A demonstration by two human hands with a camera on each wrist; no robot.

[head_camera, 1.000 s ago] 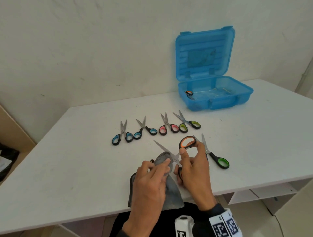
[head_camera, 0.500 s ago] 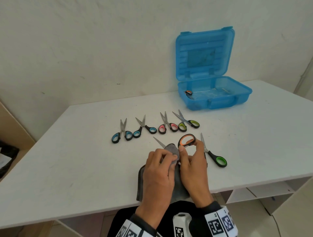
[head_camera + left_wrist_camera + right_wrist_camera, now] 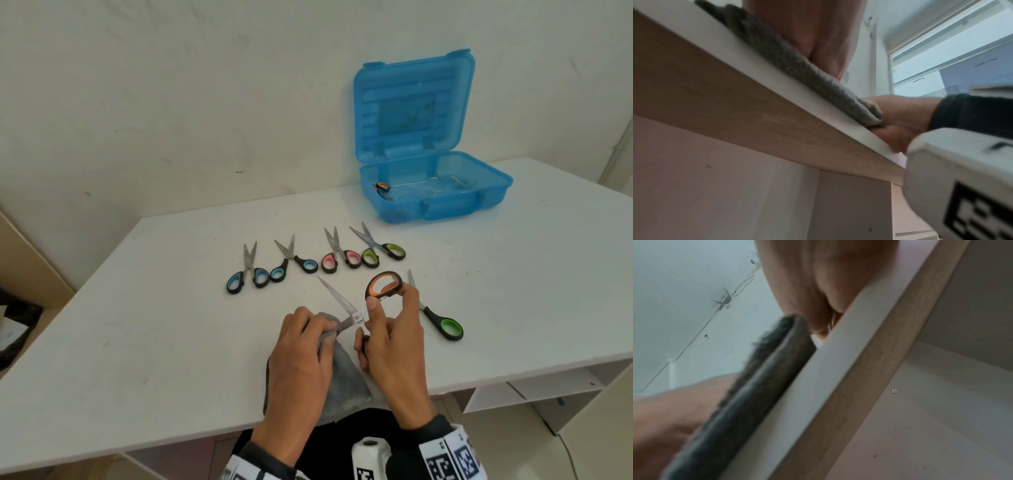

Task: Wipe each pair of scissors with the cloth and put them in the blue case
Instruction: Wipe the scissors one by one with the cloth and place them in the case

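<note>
The orange-handled scissors [image 3: 363, 305] are held open just in front of the table's [image 3: 137, 325] near edge, above the grey cloth [image 3: 342, 373]. The right hand [image 3: 390, 346] grips them by the handles: thumb and forefinger pinch the upper orange loop, and the lower fingers curl round the second handle. The left hand [image 3: 301, 356] has its fingers curled round a fold of the cloth, pinching it over one blade near the pivot; the other blade points away from the near edge, bare. The wrist views show only the cloth edge and the table's underside.

Five more pairs lie farther from the near edge: a row of four [image 3: 318, 260] and a green-handled pair [image 3: 438, 318] just right of the right hand. The blue case [image 3: 435, 202] stands open, well beyond the row toward the far right; one pair's handle [image 3: 382, 187] shows inside.

Handling, by judgement: the scissors are light and rigid, with sharp edges and tip. Take hold at the rubbery handle loops only. Wipe from pivot toward tip with cloth between fingers and steel. The cloth is soft and limp; bunch it to keep it thick
</note>
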